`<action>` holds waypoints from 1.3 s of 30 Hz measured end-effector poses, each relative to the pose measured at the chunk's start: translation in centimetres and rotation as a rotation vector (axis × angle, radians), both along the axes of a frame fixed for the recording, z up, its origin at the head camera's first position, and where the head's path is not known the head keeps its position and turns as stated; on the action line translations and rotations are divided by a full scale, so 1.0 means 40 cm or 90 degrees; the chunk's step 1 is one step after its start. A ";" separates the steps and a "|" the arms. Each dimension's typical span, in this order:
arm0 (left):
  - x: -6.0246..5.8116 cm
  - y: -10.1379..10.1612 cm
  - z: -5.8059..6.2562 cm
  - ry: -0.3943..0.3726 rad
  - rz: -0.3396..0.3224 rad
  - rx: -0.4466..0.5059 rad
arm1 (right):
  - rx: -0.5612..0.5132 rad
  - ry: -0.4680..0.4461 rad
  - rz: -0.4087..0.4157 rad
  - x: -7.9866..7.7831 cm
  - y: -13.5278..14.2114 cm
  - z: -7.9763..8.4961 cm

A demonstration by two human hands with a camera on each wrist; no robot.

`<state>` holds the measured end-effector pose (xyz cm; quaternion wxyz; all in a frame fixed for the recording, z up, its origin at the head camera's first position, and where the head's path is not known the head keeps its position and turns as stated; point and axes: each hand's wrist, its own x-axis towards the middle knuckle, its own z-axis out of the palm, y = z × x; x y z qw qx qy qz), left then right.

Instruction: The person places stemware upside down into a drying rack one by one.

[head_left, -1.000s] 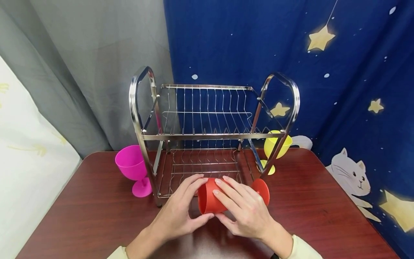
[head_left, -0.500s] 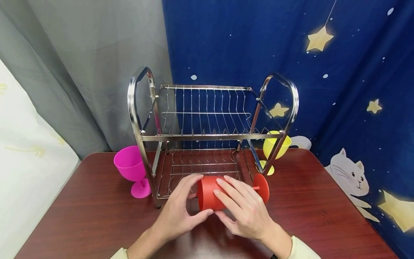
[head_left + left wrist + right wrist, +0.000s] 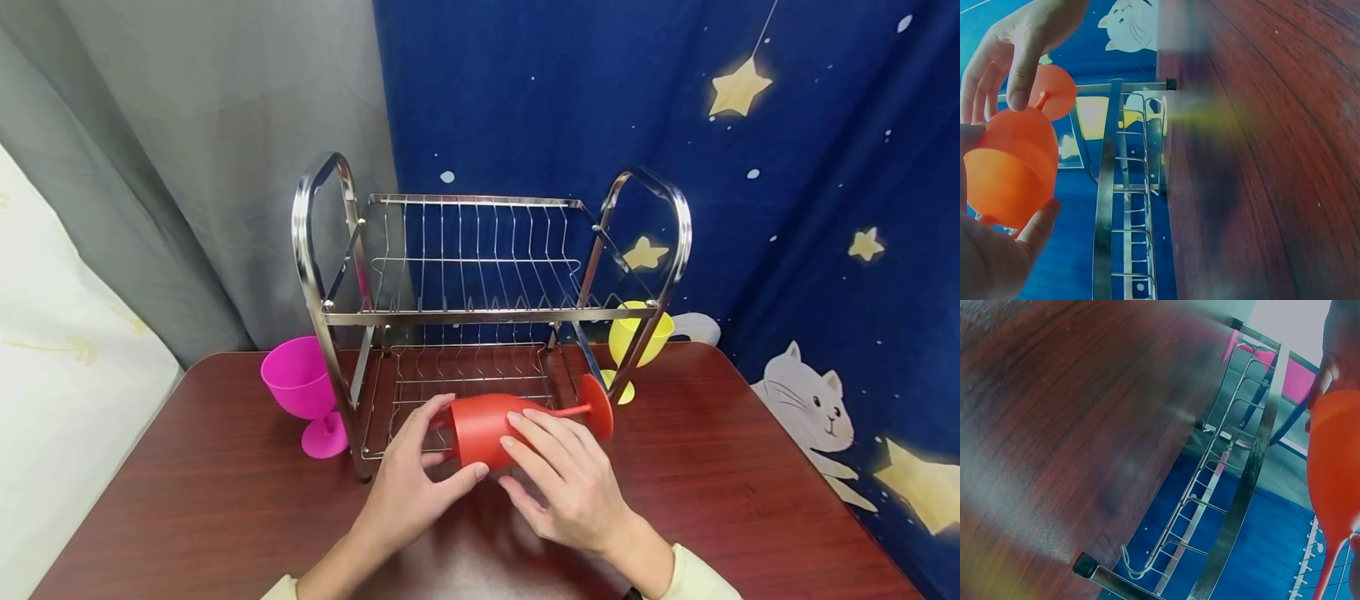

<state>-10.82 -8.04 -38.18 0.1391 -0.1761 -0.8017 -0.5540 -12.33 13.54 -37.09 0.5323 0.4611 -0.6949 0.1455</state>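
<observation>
A: What has moved over the last second is chiefly the red goblet (image 3: 483, 429), which lies slightly higher in the head view, its foot raised toward the right side of the rack (image 3: 487, 317).

B: And the consequence for the work in hand?

A: A change of attitude, by my reading. The goblet lies sideways, its mouth toward the table's left edge, its foot toward the right edge and tipped up. More stem shows beyond the fingers, and less of the inside shows from above. The handling appears to be a turning or repositioning.

B: Where is it, and how is it held?

A: It is above the table (image 3: 187, 500), in front of the rack's lower tier. The left hand (image 3: 408, 487) pinches the bowl near the rim, thumb in front and fingers behind. The right hand (image 3: 573, 483) has its fingers bent over the bowl toward the stem; its thumb lies lower, and whether it touches I cannot tell.

B: And the containers?

A: In the left wrist view, the red bowl's visible inside shows only its own wall. The magenta goblet (image 3: 300, 379) stands upright between the rack and the table's left edge; only magenta wall shows within. The yellow goblet (image 3: 624, 337) stands upright toward the table's far right corner, partly behind a rack post; its contents cannot be judged.
</observation>
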 end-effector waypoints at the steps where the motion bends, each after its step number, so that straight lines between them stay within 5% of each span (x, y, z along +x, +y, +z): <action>1: -0.001 0.001 0.001 -0.011 0.003 0.007 | -0.005 0.003 0.005 0.000 -0.001 0.001; 14: -0.006 0.009 0.011 -0.151 0.002 0.120 | -0.111 -0.026 0.040 -0.005 -0.001 -0.010; 31: -0.009 0.014 0.014 -0.176 -0.037 0.241 | -0.298 -0.253 0.080 0.017 -0.013 -0.016; 39: -0.002 0.021 0.014 -0.228 -0.065 0.324 | -0.394 -0.394 0.146 0.034 -0.024 -0.008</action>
